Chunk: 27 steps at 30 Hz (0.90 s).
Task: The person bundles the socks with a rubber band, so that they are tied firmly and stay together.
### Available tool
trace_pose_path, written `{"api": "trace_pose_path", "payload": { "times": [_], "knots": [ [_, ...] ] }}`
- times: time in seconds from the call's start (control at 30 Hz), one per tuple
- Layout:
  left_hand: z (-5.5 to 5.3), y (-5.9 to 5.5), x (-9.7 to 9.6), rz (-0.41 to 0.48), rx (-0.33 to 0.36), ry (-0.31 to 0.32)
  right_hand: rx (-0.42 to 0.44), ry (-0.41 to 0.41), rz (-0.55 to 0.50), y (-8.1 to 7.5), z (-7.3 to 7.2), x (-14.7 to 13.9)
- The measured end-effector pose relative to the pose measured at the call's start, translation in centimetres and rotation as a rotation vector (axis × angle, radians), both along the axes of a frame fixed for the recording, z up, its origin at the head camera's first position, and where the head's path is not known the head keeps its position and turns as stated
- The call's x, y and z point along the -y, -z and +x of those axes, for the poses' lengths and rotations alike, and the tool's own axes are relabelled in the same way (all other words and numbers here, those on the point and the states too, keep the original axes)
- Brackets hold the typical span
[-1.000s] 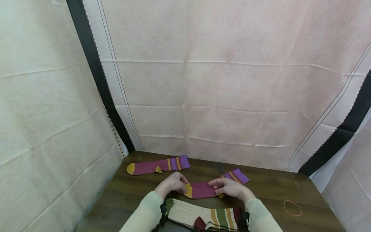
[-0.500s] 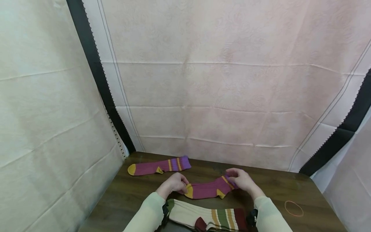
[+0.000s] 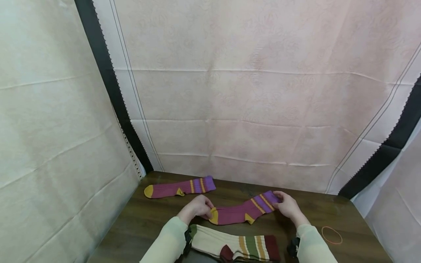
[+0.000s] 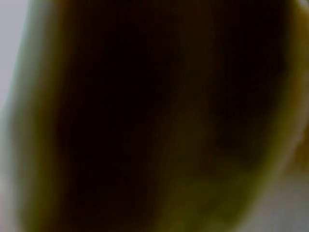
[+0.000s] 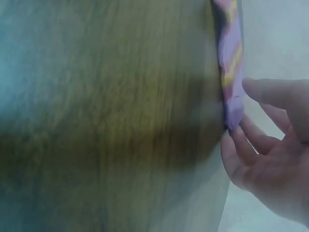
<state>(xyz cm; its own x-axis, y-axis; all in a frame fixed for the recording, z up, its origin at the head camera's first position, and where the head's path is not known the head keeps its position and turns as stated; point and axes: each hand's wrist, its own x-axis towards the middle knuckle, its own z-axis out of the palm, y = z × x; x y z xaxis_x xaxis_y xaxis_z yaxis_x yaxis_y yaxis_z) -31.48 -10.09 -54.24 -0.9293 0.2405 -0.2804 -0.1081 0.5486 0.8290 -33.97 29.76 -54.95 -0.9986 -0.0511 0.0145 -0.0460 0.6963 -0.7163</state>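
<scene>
A plum sock [image 3: 231, 215] with a yellow toe and heel and a purple striped cuff lies on the brown table in the head view. At its toe, my left hand [image 3: 198, 208] pinches the yellow tip. My right hand [image 3: 289, 207] is at the far end, its bent fingertips on the purple cuff [image 5: 234, 108]. In the right wrist view, the thumb and fingers of my right hand [image 5: 275, 150] meet the cuff's end. A matching sock [image 3: 174, 188] lies flat behind my left hand. Only a dark blur fills the left wrist view.
Cream ribbed socks [image 3: 217, 241] with green, mustard and maroon bands lie stacked in front, between my forearms. An orange rubber band [image 3: 332, 235] is on the table at right. Pale cloth walls [image 3: 246, 109] rise behind and beside the table [image 3: 315, 208].
My right hand has moved right along the sock, from its middle to the end of the cuff. The cuff now lies spread and uncovered. My left hand stays at the toe.
</scene>
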Motion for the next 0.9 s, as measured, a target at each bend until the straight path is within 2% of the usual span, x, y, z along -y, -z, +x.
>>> {"api": "trace_pose_path", "payload": {
  "times": [0.23, 0.43, 0.9],
  "knots": [
    [0.04, 0.26, -0.08, 0.007, 0.0, 0.0, -0.008, 0.015, -0.001, 0.64, 0.15, -0.46],
    [0.25, -0.08, -0.06, 0.008, -0.003, 0.0, -0.015, 0.022, 0.02, 0.6, 0.11, -0.58],
    [0.02, -0.1, -0.02, -0.007, 0.0, 0.007, 0.024, 0.048, 0.024, 0.78, 0.28, -1.02]
  ]
}}
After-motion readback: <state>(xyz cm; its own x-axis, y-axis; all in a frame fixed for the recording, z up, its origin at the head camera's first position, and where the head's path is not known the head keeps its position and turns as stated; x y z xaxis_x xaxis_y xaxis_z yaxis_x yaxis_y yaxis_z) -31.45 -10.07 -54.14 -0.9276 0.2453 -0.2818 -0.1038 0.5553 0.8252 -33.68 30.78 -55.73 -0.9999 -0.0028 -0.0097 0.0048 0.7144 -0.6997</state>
